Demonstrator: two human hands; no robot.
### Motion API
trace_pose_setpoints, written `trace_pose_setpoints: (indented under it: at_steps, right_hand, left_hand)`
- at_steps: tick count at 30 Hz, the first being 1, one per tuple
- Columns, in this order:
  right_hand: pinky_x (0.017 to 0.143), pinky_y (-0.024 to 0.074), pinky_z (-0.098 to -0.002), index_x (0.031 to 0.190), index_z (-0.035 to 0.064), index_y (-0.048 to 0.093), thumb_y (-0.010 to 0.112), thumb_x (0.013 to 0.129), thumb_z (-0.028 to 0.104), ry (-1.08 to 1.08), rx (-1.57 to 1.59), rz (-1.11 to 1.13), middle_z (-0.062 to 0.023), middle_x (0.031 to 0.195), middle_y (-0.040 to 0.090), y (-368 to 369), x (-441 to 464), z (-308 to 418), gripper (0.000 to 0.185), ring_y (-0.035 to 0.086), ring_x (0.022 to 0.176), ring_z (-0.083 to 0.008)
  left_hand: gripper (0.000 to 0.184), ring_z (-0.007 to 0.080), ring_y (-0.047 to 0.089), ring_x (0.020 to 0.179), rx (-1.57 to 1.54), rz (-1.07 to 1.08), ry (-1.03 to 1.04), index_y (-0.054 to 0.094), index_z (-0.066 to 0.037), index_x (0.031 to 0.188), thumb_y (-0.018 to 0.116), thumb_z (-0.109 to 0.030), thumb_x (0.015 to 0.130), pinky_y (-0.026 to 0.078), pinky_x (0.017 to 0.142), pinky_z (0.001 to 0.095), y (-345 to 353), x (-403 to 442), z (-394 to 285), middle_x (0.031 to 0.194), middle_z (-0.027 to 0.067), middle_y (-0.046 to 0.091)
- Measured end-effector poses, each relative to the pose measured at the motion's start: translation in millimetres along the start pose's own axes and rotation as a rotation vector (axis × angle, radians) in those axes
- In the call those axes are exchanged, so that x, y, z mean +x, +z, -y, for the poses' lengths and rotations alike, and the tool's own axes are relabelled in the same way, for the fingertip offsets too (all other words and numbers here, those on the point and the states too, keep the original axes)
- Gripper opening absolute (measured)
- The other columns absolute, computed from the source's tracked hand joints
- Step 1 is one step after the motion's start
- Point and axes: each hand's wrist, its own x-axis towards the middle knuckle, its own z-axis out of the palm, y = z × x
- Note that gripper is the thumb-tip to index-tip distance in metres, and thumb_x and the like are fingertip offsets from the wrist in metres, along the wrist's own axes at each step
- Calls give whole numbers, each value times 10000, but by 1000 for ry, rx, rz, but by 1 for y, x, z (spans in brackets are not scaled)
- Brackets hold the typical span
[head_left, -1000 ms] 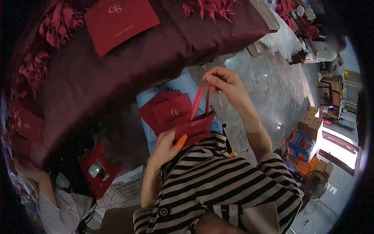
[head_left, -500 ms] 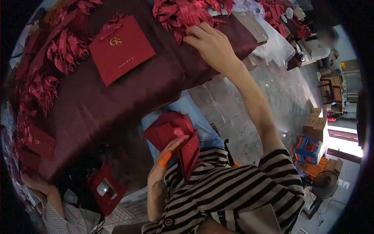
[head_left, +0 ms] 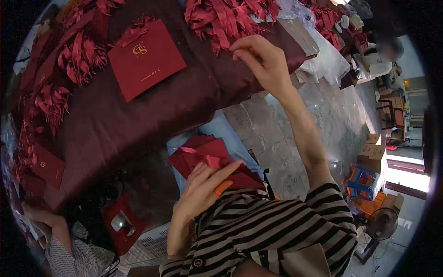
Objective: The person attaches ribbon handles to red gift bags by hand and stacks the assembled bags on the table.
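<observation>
My right hand (head_left: 264,64) is raised over the table edge, thumb and forefinger pinched at the lower end of a heap of red ribbons (head_left: 221,23); whether a ribbon is between the fingertips is too small to tell. My left hand (head_left: 200,189), an orange cover on one finger, lies with extended fingers on small dark red bags (head_left: 203,150) in my lap. A pink-red ribbon loop shows beside its fingers. A larger red bag (head_left: 147,62) with a gold logo lies flat on the dark red tablecloth (head_left: 152,108).
More ribbon bunches (head_left: 80,57) lie along the table's left side. At the lower left are a co-worker's arm (head_left: 57,226) and a red stool (head_left: 121,224). Cardboard boxes (head_left: 373,152) and a fan (head_left: 382,224) stand at the right, with another person (head_left: 380,67) farther back.
My right hand let go of the small bag's handles and moved up to the ribbon heap, then slightly back. The small bag dropped among the others, and my left hand now lies over them.
</observation>
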Motion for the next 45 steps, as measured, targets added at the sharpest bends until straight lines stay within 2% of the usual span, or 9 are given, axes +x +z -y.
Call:
trace_pose_setpoints:
  at_steps: [2, 7, 9, 14, 18, 22, 29, 35, 45]
  right_hand:
    - [641, 540, -259, 1078, 17, 614, 538, 943, 67, 320, 537, -35, -66, 929, 644, -8, -1, 27, 163, 614, 865, -114]
    - [639, 570, -283, 1077, -35, 584, 516, 920, -17, 329, 992, 62, -115, 1000, 597, -21, -34, 65, 172, 646, 862, -189]
    - [643, 544, -262, 1035, -33, 595, 525, 911, -17, 448, 937, 64, -102, 989, 592, -30, -54, 73, 144, 637, 862, -176]
    - [648, 481, -270, 970, -26, 634, 609, 868, 34, 604, 498, 145, -103, 934, 605, -18, -106, 91, 120, 603, 756, -172]
    - [644, 496, -292, 950, 11, 657, 659, 842, 66, 679, 419, 402, -117, 876, 638, 39, -154, 103, 121, 623, 743, -218]
    - [621, 499, -297, 984, 45, 633, 674, 835, 81, 815, 399, 239, -102, 890, 666, 83, -182, 115, 159, 657, 804, -225]
    - [581, 483, -422, 849, 58, 557, 665, 741, 37, 610, 147, 201, -127, 801, 578, 110, -191, 113, 154, 582, 682, -336]
    - [555, 489, -339, 822, 31, 580, 660, 727, -31, 510, -45, 242, -100, 768, 578, 113, -190, 117, 138, 589, 640, -266]
    - [569, 491, -398, 843, 58, 538, 662, 739, 34, 493, 73, 246, -112, 785, 555, 115, -194, 114, 164, 580, 706, -309]
  left_hand:
    - [630, 258, 486, 720, 61, 43, -44, 465, -127, 1383, 704, -62, 803, 422, 688, 368, -14, 1, 1, 767, 92, 500]
    - [681, 323, 613, 755, 258, -49, -369, 290, -78, 1414, 673, -167, 858, 488, 715, 397, 32, -10, 52, 933, 196, 636]
    - [503, 395, 608, 881, 229, -25, -573, 418, -78, 1233, 683, -107, 807, 484, 708, 482, 45, -14, 63, 942, 196, 640]
    - [303, 379, 609, 914, 77, -153, -462, 575, -21, 1102, 653, -39, 810, 490, 768, 433, 28, -23, 70, 965, 212, 628]
    - [304, 240, 640, 966, -179, -114, -586, 600, 9, 1111, 640, -1, 809, 483, 832, 336, 23, -24, 85, 1038, 163, 656]
    - [292, 216, 642, 909, -210, -145, -598, 617, 8, 1097, 643, -9, 807, 482, 811, 324, 19, -24, 84, 989, 153, 669]
    - [306, 172, 632, 842, -302, -104, -637, 642, -9, 1106, 654, -27, 801, 479, 778, 307, 20, -25, 92, 923, 131, 692]
    - [297, 168, 636, 872, -329, -129, -642, 654, -21, 1114, 658, -42, 817, 485, 797, 296, 24, -28, 95, 955, 126, 695]
    - [296, 202, 649, 935, -334, -152, -650, 656, -9, 1108, 647, -34, 813, 497, 820, 313, 27, -28, 92, 1002, 141, 691]
